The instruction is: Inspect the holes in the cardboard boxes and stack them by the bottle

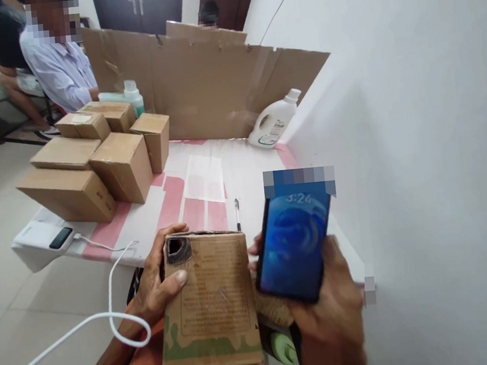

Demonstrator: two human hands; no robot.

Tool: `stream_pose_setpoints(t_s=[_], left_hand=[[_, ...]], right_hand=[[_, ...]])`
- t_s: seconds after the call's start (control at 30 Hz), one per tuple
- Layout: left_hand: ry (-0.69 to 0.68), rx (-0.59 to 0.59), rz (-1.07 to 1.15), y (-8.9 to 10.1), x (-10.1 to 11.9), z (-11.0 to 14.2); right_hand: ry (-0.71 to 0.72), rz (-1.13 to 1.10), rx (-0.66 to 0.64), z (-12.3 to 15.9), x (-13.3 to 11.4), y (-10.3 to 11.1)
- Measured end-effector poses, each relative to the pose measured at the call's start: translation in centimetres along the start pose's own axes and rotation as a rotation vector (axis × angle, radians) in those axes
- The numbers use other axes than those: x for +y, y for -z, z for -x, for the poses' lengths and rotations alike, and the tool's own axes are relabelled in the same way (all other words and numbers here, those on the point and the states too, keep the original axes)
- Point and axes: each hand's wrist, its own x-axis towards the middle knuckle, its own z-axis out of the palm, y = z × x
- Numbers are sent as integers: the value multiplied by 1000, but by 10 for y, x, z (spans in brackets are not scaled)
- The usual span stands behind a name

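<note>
My left hand [162,280] grips the left side of a cardboard box [214,287], its thumb flat on the front face. The box stands upright over my lap, with printed text, a green camouflage band along the bottom and a dark-rimmed hole at the upper left corner. To its right, my right hand [328,294] is wrapped round a smartphone [295,246]. The phone's lit blue screen faces me and reads 3:24. Beyond the box, a pen [238,214] lies on the white and pink table cover [172,194].
Several closed cardboard boxes [122,164] stand at the table's left. A white power bank [43,237] with a white cable [109,299] lies at the front left edge. A detergent jug [274,120] leans near the cardboard screen [201,89]. A wall rises on the right; people sit beyond.
</note>
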Motion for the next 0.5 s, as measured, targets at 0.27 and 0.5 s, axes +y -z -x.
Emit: stream_pose_setpoints(t_s=[0.27,0.5], left_hand=[[3,14,-46,3,-3,0],[23,127,63,-9,-4,2]], right_hand=[[109,595,454,-116,81,125],[91,953,464,-128,106,147]])
